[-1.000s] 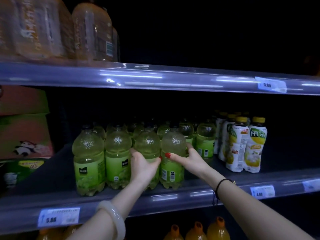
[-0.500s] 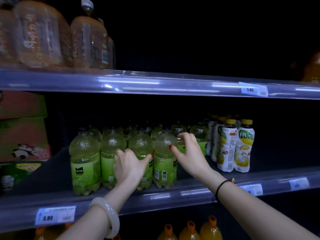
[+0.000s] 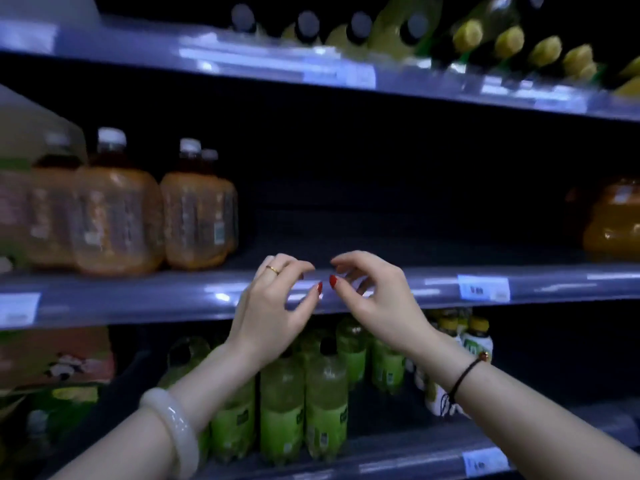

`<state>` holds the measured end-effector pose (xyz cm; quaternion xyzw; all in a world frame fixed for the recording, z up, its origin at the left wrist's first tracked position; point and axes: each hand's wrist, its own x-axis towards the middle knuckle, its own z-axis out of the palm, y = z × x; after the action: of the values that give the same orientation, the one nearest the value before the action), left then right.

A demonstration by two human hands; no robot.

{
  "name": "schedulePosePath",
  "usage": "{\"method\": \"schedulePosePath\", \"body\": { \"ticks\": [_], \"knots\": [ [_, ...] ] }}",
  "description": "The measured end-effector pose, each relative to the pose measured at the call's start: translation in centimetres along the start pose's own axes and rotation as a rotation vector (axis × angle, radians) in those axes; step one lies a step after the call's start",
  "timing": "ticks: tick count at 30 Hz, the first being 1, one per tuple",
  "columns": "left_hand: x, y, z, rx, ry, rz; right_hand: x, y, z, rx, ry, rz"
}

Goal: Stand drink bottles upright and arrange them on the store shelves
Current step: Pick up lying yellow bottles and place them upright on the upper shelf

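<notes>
Green bottles (image 3: 325,407): upright, packed in rows on the lower shelf (image 3: 398,459), front row close to its front edge, roughly mid-span. Dark caps, green labels. The left forearm crosses in front of the leftmost ones.

Just right of them on the same shelf: white-label bottles (image 3: 479,341) with yellow caps, upright, partly behind the right wrist.

Left grip (image 3: 273,306): raised in front of the middle shelf's (image 3: 138,299) front edge, fingers loosely curled, thumb apart from them, nothing in it. Ring (image 3: 272,269) on one finger, pale bangle (image 3: 173,431) on the wrist.

Right grip (image 3: 377,299): same height, mirrored pose, fingers loosely curled, thumb out, holding nothing. Black cord (image 3: 464,375) on the wrist. The two thumb tips are near each other but apart. Can't tell if either grip touches the shelf edge.

Middle shelf: big brown-orange jugs (image 3: 117,216) with white caps upright at the left end, one orange jug (image 3: 613,223) at the right end. Price tag (image 3: 483,288) on the front edge, right of the grips.

Top shelf (image 3: 104,46): dark-capped and yellow-capped bottles (image 3: 509,41), too blurred to read their pose.

Lower shelf, left end: carton with a panda print (image 3: 62,362).
</notes>
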<state>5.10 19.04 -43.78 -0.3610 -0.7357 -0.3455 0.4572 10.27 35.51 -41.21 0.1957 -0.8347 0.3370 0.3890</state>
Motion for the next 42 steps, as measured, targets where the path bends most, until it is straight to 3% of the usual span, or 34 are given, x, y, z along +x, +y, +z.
{"method": "schedulePosePath", "body": {
  "ticks": [9, 16, 19, 24, 27, 31, 36, 39, 42],
  "knots": [
    [20.2, 2.9, -10.2, 0.111, 0.004, 0.047, 16.5, -9.0, -9.3, -0.037, -0.001, -0.05],
    [31.8, 2.1, -15.8, 0.19, -0.093, -0.002, 27.2, -13.8, -14.1, -0.304, -0.182, -0.022],
    [34.8, -0.1, -17.4, 0.258, -0.288, -0.098, 30.9, -15.0, -14.7, -0.466, -0.323, -0.022],
    [36.7, -3.7, -18.6, 0.372, -0.787, -0.254, 34.8, -15.3, -13.7, -0.742, -0.754, 0.046],
    [37.2, -5.4, -18.2, 0.33, -0.909, -0.258, 36.0, -14.6, -12.5, -0.827, -0.83, 0.003],
    [37.2, -7.0, -16.2, 0.245, -0.913, -0.162, 36.3, -13.1, -11.2, -0.956, -0.827, -0.159],
    [37.6, -7.5, -15.3, 0.175, -0.859, -0.055, 36.2, -12.0, -11.1, -0.844, -0.811, -0.184],
    [38.7, -7.3, -16.3, -0.021, -0.687, -0.113, 37.2, -11.2, -11.6, -0.573, -0.662, -0.026],
    [40.6, -5.9, -17.6, -0.199, -0.387, -0.302, 39.6, -12.3, -11.9, -0.041, -0.356, 0.145]
  ]
}}
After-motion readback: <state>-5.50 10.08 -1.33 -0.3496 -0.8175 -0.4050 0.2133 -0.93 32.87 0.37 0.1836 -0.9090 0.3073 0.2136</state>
